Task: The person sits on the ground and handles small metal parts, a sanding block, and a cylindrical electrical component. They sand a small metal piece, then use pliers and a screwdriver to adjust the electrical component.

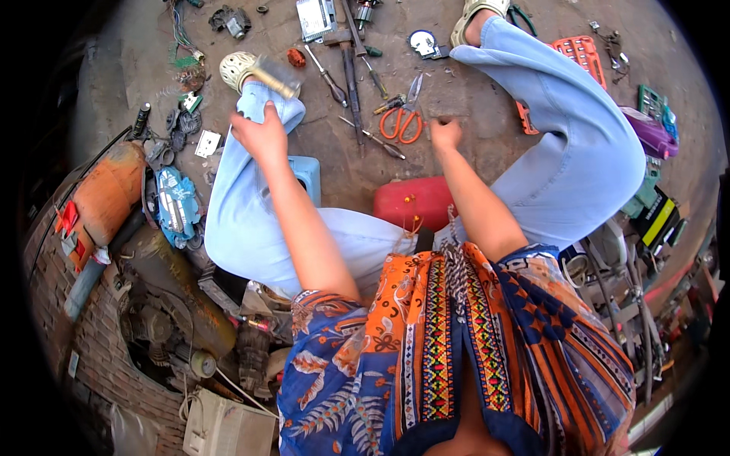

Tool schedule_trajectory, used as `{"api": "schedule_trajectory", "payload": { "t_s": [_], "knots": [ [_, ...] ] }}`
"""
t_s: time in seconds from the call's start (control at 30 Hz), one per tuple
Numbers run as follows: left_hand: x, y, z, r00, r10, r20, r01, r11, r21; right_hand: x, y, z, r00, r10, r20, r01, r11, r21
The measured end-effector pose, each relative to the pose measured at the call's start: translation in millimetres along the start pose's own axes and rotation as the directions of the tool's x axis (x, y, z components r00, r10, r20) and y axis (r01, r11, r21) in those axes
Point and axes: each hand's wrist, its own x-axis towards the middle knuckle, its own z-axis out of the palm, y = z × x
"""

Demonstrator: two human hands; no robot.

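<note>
A: Where are the hands, taking the orange-handled scissors [401, 120] on the concrete floor [487, 144] as the mark?

B: The right hand [445, 134] is just right of the orange-handled scissors, low over the floor, fingers curled into a loose fist; I cannot tell if they pinch anything.

A: And the other?

B: The left hand [262, 137] is well left of the scissors, on the pale blue trouser knee [262, 102], fingers released. A blurred brass-coloured metal cylinder [275, 74] shows just above it.
</note>
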Motion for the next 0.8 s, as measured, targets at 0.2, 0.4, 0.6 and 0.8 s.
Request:
{"api": "schedule_trajectory", "payload": {
  "t_s": [0.2, 0.4, 0.6, 0.8],
  "knots": [
    [-46, 15, 24, 0.927, 0.033, 0.375, 0.062, 0.969, -0.239, -24, 28, 17, 0.919, -0.113, 0.378, 0.103, 0.994, 0.046],
    [-100, 25, 56, 0.803, 0.097, 0.588, 0.074, 0.963, -0.26, -35, 39, 3, 0.927, -0.101, 0.361, 0.129, 0.99, -0.053],
    [-154, 24, 133, 0.734, 0.226, 0.641, -0.097, 0.968, -0.23, -41, 42, -7, 0.923, -0.072, 0.378, 0.133, 0.982, -0.136],
    [-183, 41, 166, 0.813, 0.11, 0.571, -0.034, 0.989, -0.143, -48, 32, -18, 0.907, -0.022, 0.421, 0.069, 0.993, -0.097]
  ]
}}
